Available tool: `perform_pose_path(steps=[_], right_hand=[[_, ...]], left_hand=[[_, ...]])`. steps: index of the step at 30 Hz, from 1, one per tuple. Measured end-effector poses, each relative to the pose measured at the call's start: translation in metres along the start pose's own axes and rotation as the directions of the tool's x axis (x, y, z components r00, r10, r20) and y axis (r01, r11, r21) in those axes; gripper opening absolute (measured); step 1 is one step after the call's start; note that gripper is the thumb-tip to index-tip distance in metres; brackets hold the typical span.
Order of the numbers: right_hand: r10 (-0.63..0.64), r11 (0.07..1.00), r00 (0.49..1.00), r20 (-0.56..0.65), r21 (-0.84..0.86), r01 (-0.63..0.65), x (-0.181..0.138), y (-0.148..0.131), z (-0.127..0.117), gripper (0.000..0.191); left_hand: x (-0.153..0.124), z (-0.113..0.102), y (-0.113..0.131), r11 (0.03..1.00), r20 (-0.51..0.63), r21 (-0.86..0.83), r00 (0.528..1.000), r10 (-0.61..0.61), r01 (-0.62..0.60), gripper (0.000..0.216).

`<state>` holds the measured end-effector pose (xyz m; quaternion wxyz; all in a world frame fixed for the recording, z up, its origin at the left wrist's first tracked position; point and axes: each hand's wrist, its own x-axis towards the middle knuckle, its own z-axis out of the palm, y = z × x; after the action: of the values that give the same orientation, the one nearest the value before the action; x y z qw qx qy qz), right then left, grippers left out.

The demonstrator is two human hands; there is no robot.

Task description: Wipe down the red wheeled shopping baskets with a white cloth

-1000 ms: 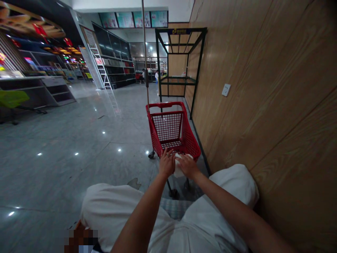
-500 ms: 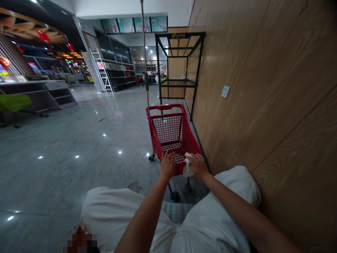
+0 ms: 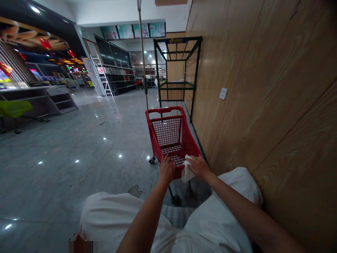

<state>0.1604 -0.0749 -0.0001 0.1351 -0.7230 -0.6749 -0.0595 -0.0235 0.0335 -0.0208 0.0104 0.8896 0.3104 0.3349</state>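
Observation:
A red plastic shopping cart (image 3: 170, 130) with grid walls stands in front of my knees. My left hand (image 3: 166, 169) grips its near rim at the left corner, with the fingers hooked over into the basket. At the right part of the same rim is my right hand (image 3: 198, 166), closed on a white cloth (image 3: 187, 171). The cloth hangs partly down the outside of the cart. My right fingertips are partly hidden by the cloth and the rim.
A wood-panelled wall (image 3: 237, 105) runs close along the right. Behind the cart stands a dark metal rack (image 3: 194, 84). A thin pole (image 3: 143, 63) rises at the cart's far left corner. A green cart (image 3: 15, 109) and a counter (image 3: 56, 100) are at left.
The view has tilted up slightly, so the scene sits a little lower. Both hands stay at the cart's near rim; the cloth's hanging part has shifted slightly.

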Motion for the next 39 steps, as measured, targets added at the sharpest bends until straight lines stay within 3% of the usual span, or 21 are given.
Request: perform_pose_path(steps=[4, 7, 11, 12, 15, 18, 20, 23, 26, 28, 31, 35, 37, 39], right_hand=[[-0.084, 0.992, 0.995, 0.050, 0.100, 0.079, 0.006, -0.029, -0.007, 0.052], [-0.087, 0.984, 0.992, -0.091, 0.146, 0.100, 0.010, -0.050, -0.026, 0.060], [-0.077, 0.985, 0.915, -0.396, 0.111, 0.131, 0.007, -0.069, -0.077, 0.020], [-0.085, 0.987, 0.896, -0.437, 0.087, 0.136, 0.004, -0.073, -0.091, 0.018], [-0.083, 0.992, 0.886, -0.456, 0.045, 0.116, -0.001, -0.082, -0.125, 0.016], [-0.092, 0.990, 0.902, -0.422, 0.058, 0.129, 0.001, -0.081, -0.135, 0.011], [-0.142, 0.978, 0.909, -0.391, 0.087, 0.190, 0.007, -0.079, -0.125, 0.016], [-0.206, 0.950, 0.934, -0.291, 0.169, 0.262, 0.017, -0.079, -0.088, 0.051], [-0.124, 0.976, 0.984, -0.127, 0.166, 0.144, 0.024, -0.080, -0.039, 0.073], [-0.073, 0.991, 0.997, -0.013, 0.115, 0.074, 0.024, -0.073, -0.014, 0.067], [-0.134, 0.987, 0.987, 0.092, 0.104, 0.124, 0.019, -0.042, 0.000, 0.047], [-0.169, 0.983, 0.985, 0.040, 0.087, 0.165, 0.007, 0.004, -0.003, 0.039], [-0.130, 0.989, 0.991, -0.007, 0.072, 0.130, 0.003, 0.008, -0.002, 0.040], [-0.100, 0.991, 0.995, -0.029, 0.084, 0.102, 0.002, -0.005, 0.002, 0.047]], left_hand=[[0.000, 0.001, 0.002, 1.000, -0.004, -0.001, 1.000, 0.004, -0.004, 0.029], [-0.003, 0.000, -0.002, 1.000, 0.002, -0.011, 1.000, 0.029, -0.029, 0.029], [-0.005, -0.003, -0.007, 0.999, -0.012, -0.023, 0.999, 0.031, -0.032, 0.030], [-0.005, -0.004, -0.007, 0.999, -0.010, -0.025, 0.999, 0.031, -0.032, 0.030], [-0.004, -0.006, -0.007, 0.999, -0.003, -0.023, 1.000, 0.026, -0.026, 0.029], [-0.004, -0.007, -0.007, 1.000, -0.011, -0.022, 1.000, 0.019, -0.020, 0.029], [-0.005, -0.006, -0.007, 0.999, -0.017, -0.022, 1.000, 0.026, -0.026, 0.029], [-0.007, -0.004, -0.007, 1.000, -0.023, -0.004, 0.999, 0.029, -0.030, 0.029], [-0.008, -0.001, -0.008, 0.999, -0.023, 0.020, 0.999, 0.034, -0.034, 0.028], [-0.009, 0.000, -0.008, 0.999, -0.027, 0.024, 0.999, 0.041, -0.041, 0.028], [-0.009, -0.001, -0.007, 0.999, -0.045, 0.015, 0.998, 0.039, -0.038, 0.030], [-0.009, -0.002, -0.001, 1.000, -0.064, -0.019, 0.998, 0.007, -0.008, 0.030], [-0.008, -0.002, 0.003, 0.999, -0.075, -0.039, 0.997, -0.018, 0.016, 0.031], [-0.008, -0.002, 0.007, 0.997, -0.079, -0.061, 0.996, -0.043, 0.039, 0.031]])
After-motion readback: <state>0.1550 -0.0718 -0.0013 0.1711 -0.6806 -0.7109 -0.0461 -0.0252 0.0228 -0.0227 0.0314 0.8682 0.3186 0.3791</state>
